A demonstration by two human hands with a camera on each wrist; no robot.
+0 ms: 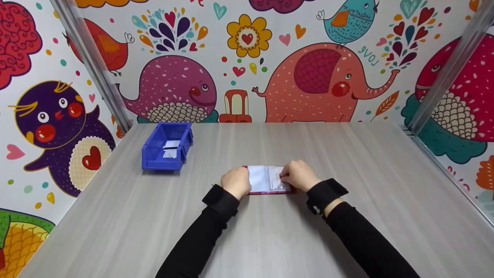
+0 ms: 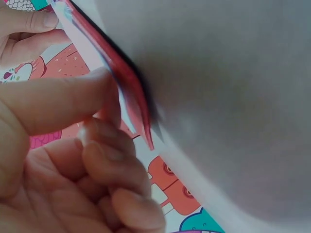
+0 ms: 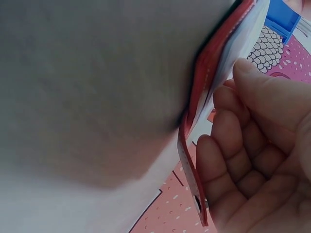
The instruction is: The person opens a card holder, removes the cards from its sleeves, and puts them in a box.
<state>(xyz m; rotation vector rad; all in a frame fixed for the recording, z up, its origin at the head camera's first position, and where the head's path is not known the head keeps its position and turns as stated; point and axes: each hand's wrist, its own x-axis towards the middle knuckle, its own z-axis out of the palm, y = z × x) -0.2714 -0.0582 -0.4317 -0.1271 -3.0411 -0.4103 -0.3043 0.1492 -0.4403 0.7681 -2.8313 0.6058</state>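
Note:
A small red card holder (image 1: 266,193) lies spread on the table, its pale plastic sleeves facing up. My left hand (image 1: 236,183) pinches its left edge; in the left wrist view the thumb (image 2: 63,99) presses on the sleeve, with the other fingers curled below. A printed card (image 1: 276,180) shows in the right-hand sleeve. My right hand (image 1: 300,175) has its thumb and fingertips at that card's right edge and appears to pinch it, though the fingers partly hide the contact. A red strap with a snap (image 3: 193,179) sticks out beside the right fingers.
To the far left on the table stands a blue open-front bin (image 1: 162,165) with white card-like pieces (image 1: 170,153) inside. Printed walls with cartoon animals (image 1: 312,85) enclose the table's back and sides, with metal posts (image 1: 92,65) at the corners.

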